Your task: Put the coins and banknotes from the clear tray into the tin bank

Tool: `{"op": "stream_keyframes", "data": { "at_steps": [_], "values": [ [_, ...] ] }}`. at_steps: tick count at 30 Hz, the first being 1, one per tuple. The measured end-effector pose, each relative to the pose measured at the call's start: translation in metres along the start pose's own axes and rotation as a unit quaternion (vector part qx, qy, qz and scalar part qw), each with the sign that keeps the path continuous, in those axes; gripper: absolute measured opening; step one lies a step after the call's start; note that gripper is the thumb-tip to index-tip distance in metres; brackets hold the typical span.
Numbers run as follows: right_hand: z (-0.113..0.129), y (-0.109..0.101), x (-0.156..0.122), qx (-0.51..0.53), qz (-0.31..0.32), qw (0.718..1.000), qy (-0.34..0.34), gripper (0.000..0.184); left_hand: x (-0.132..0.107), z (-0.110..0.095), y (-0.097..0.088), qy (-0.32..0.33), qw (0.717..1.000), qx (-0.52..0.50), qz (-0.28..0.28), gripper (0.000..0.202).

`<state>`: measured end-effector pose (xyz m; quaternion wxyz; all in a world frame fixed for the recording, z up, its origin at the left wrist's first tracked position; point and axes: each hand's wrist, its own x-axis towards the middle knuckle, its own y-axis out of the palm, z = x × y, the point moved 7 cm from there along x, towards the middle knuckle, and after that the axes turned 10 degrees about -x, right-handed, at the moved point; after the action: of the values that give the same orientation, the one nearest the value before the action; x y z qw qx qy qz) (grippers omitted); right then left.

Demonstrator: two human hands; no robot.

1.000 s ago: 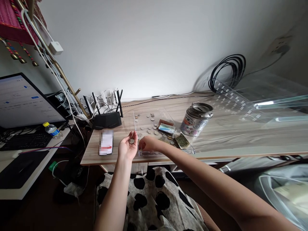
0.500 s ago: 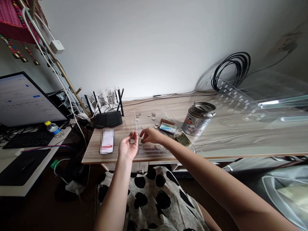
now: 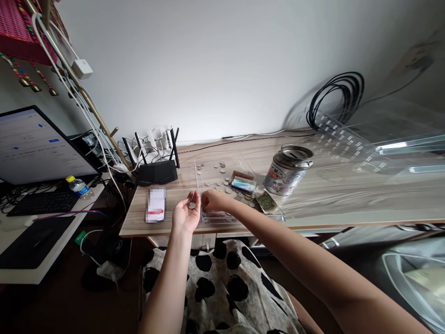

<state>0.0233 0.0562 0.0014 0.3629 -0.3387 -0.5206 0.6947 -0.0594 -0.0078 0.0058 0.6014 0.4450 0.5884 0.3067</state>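
My left hand [image 3: 187, 214] is palm up with its fingers curled, and a silver coin [image 3: 191, 205] rests in it. Just right of it, my right hand [image 3: 214, 201] dips with bent, closed fingers into a clear plastic tray [image 3: 239, 160]; its fingertips and whatever they pinch are hidden. Several loose coins [image 3: 228, 190] lie scattered in the tray. Among them is a brown wallet-like holder [image 3: 243, 181] with a blue and white card showing. A folded greenish banknote [image 3: 266, 202] sits at the tray's right side.
A metal can [image 3: 289, 170] with a slotted lid stands right of the tray. To the left are a phone [image 3: 155, 205] and a black router [image 3: 157, 172]. Coiled black cable [image 3: 335, 99] and clear plastic pieces [image 3: 354, 144] occupy the far right. A monitor [image 3: 45, 148] stands on the left desk.
My right hand has moved down slightly at the tray's near left, its fingers curling further in. My left hand stays beside it with the coin. The view has shifted a little.
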Motion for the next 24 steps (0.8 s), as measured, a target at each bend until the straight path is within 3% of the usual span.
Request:
{"op": "stream_keyframes", "data": {
  "at_steps": [5,11,14,17,19,24],
  "values": [
    [0.004,0.001,0.0,0.005,0.018,1.0,-0.009,0.029,-0.001,0.003,-0.002,-0.005,1.0,-0.007,-0.006,0.017],
    [0.006,-0.004,-0.002,0.013,0.024,1.0,-0.009,0.015,-0.004,0.004,-0.003,0.013,1.0,0.016,-0.005,0.017],
    [-0.004,-0.022,-0.012,0.026,-0.012,0.999,0.016,0.015,-0.005,0.007,-0.003,0.022,0.998,0.053,0.0,0.017],
    [-0.019,-0.056,-0.031,0.068,-0.094,0.992,0.047,0.022,-0.004,0.018,-0.002,0.018,0.996,0.09,0.002,0.018],
    [-0.02,-0.074,-0.045,0.123,-0.127,0.984,0.028,0.027,0.0,0.029,0.003,0.009,0.995,0.104,0.009,0.018],
    [-0.008,-0.082,-0.064,0.125,-0.089,0.988,-0.027,0.027,0.018,0.064,0.012,-0.027,0.996,0.082,0.009,0.02]
  ]
}}
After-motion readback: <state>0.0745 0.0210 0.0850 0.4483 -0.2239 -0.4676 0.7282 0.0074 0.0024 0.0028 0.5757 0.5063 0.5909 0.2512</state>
